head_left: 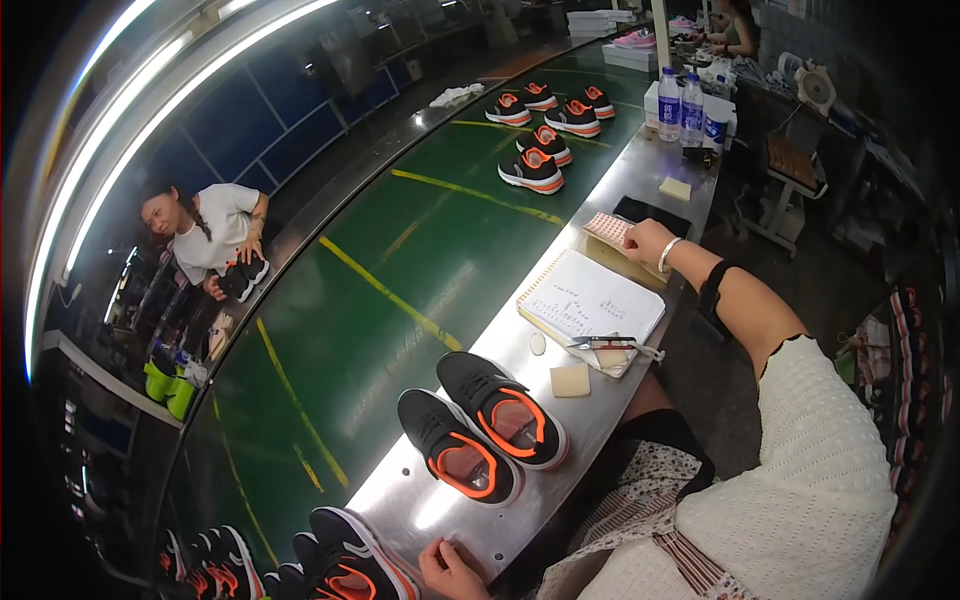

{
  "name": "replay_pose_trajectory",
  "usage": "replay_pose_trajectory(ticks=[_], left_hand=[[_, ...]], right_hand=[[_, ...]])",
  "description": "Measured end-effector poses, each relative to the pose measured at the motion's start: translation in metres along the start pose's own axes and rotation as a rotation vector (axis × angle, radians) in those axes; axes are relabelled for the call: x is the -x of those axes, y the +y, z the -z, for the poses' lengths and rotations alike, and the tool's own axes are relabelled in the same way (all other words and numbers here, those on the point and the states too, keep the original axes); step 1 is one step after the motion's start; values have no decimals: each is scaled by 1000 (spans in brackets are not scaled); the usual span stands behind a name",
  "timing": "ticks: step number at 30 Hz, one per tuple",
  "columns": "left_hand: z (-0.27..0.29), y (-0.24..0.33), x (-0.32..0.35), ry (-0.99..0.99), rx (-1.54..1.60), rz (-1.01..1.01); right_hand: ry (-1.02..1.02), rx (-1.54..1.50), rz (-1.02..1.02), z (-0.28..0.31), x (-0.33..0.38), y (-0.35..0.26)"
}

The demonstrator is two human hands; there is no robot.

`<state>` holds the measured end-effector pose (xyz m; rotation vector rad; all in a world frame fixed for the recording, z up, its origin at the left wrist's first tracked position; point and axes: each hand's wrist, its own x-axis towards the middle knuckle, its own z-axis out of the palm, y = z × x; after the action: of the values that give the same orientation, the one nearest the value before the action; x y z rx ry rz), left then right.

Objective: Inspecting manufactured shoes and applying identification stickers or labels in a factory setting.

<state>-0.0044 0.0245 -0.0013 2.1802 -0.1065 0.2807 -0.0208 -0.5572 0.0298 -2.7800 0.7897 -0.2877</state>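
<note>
On the metal ledge stands a pair of black sneakers [487, 425] with orange collars and white soles. My left hand [452, 572] rests low on the ledge's near edge, beside another black sneaker [350, 560]; its fingers are loosely apart and nothing shows in them. Reaching far right, my right hand [650, 246] has its fingers curled at the edge of a sheet of small reddish labels [608, 229]. An open spiral notebook [590, 300] with handwriting lies just nearer, with thread snips [602, 342] across its lower edge.
A green conveyor belt [370, 290] with yellow lines carries more sneakers [535, 170] at its far end. Bottles [680, 108] stand at the ledge's far end. A pale yellow pad [570, 381] lies near the notebook. Across the belt, a person [215, 235] handles a shoe.
</note>
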Motion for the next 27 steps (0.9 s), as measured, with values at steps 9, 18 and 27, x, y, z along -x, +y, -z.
replay_pose_trajectory(ticks=[9,18,27], left_hand=[[-5,-11,-4,50,64,-39],[-5,-12,-7,91,35,-103],[-3,-11,-6,64,44,-90]], right_hand=[[-88,-139,-60,-25,-7,14],[-149,-206,-121,-28,-24,13],[-20,19,-7,-47,-50,-1]])
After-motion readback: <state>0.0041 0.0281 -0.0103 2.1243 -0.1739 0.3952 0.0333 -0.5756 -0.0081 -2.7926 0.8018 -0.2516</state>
